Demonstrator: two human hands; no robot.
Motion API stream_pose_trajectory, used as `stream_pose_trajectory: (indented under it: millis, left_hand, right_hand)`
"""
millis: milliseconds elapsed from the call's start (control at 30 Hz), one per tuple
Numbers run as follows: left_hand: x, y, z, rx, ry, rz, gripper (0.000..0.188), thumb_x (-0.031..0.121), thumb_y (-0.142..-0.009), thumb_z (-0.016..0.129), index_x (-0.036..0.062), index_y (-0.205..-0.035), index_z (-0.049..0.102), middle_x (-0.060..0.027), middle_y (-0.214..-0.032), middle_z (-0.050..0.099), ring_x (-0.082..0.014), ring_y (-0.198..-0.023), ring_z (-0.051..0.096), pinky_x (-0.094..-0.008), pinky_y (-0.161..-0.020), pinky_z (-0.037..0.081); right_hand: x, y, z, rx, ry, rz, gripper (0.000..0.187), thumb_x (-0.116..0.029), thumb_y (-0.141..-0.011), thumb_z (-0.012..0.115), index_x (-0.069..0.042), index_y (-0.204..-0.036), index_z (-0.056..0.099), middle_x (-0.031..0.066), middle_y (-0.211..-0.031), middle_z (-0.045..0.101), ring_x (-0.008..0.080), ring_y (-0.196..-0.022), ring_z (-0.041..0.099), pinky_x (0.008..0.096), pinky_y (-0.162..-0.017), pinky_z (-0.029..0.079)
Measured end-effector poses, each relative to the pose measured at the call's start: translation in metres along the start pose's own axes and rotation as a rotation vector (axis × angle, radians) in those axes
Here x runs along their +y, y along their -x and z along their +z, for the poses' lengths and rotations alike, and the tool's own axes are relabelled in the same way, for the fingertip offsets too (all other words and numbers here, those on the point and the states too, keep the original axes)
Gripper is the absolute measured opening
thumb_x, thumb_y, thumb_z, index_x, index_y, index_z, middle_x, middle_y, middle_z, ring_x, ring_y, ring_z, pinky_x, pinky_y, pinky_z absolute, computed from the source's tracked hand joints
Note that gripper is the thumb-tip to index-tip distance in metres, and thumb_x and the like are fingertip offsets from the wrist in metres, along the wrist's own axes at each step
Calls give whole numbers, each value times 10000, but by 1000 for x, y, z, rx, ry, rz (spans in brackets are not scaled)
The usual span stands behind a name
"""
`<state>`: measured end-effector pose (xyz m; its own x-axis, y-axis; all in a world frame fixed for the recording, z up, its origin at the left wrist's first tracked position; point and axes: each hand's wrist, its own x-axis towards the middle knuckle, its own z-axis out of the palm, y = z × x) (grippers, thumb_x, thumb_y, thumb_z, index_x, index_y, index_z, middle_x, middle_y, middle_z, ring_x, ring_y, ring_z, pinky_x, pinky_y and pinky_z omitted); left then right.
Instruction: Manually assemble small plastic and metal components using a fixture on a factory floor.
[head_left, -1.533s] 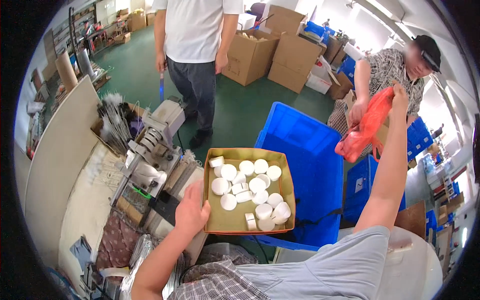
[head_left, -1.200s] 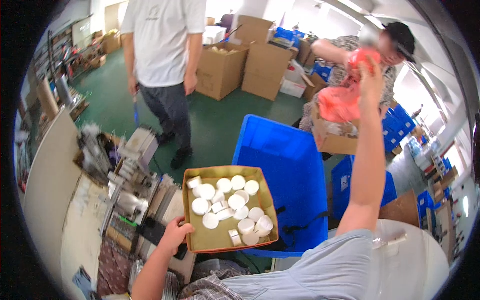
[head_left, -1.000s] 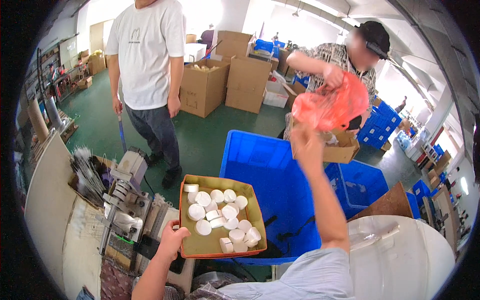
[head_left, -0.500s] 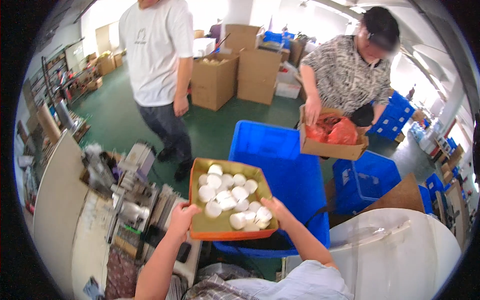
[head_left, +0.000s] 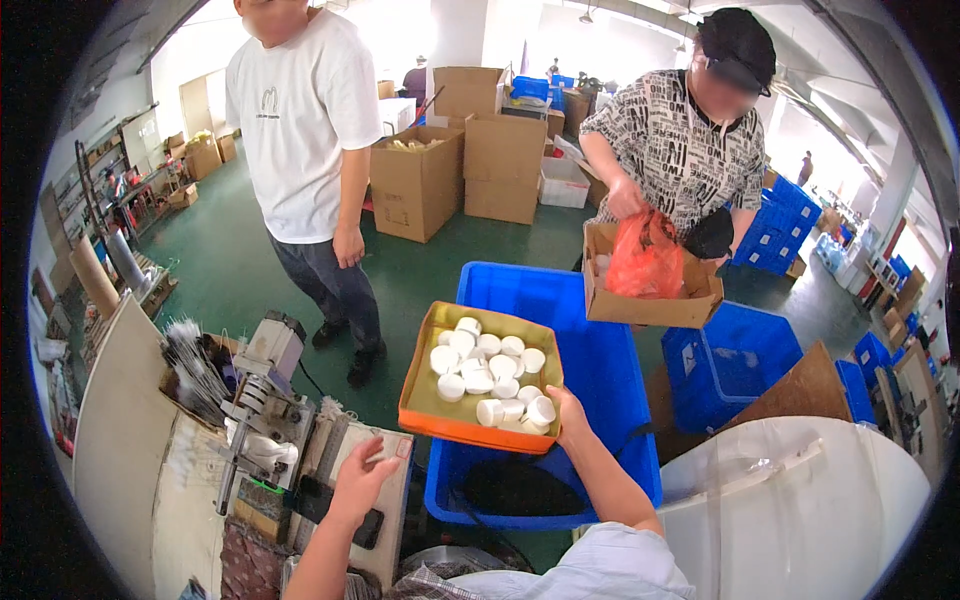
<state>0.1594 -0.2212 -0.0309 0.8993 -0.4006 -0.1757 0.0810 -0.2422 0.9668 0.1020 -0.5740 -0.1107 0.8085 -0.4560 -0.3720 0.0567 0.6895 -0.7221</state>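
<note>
My right hand grips the right edge of a shallow orange tray with a yellowish inside. Several short white cylinders, like caps, lie loose in it. The tray is held tilted above a large blue plastic bin, which has something dark low inside. My left hand is off the tray, fingers apart and holding nothing, near a bench edge. Across from me a person holds a cardboard box and grasps a red plastic bag in it.
A small machine with bristly strands beside it stands on the left bench. A second blue bin is at right, next to a white curved surface. Another person in a white shirt stands ahead; large cartons are behind.
My left hand has let go of the tray and drawn back. The tray has shifted right and slightly up in my right hand. The other person has lifted the red bag higher.
</note>
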Motion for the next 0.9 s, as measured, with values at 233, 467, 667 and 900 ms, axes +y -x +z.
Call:
stream_pose_trajectory:
  millis: [233,467,667,900]
  left_hand:
    - [-22,68,-17,18,-7,-129,434,84,-793,646,-36,-1188,515,-131,-1099,594,-168,-964,593,-287,-841,470]
    - [-26,138,-26,159,127,-117,394,231,-850,636,-18,-1150,574,-127,-987,647,-227,-868,611,-338,-762,477]
    - [-46,165,-45,307,19,-138,434,284,-865,625,-26,-1164,563,-141,-1070,622,-235,-950,592,-328,-791,468]
    - [-35,176,-34,341,146,-178,373,200,-884,596,-39,-1166,547,-107,-940,625,-167,-785,571,-279,-694,463]
  right_hand:
    - [1,-19,6,118,59,-246,372,-91,-865,450,-30,-1232,458,126,-1123,566,248,-989,575,388,-846,481]
    - [13,-22,10,92,-60,-241,397,-92,-859,458,-37,-1252,431,116,-1133,555,232,-980,576,362,-831,482]
    - [20,-20,15,195,26,-267,437,-104,-867,468,-37,-1287,369,128,-1147,531,228,-1006,559,358,-857,466]
    - [17,3,37,269,156,-287,443,-135,-864,501,-65,-1287,386,111,-1149,544,236,-1012,558,375,-866,453]
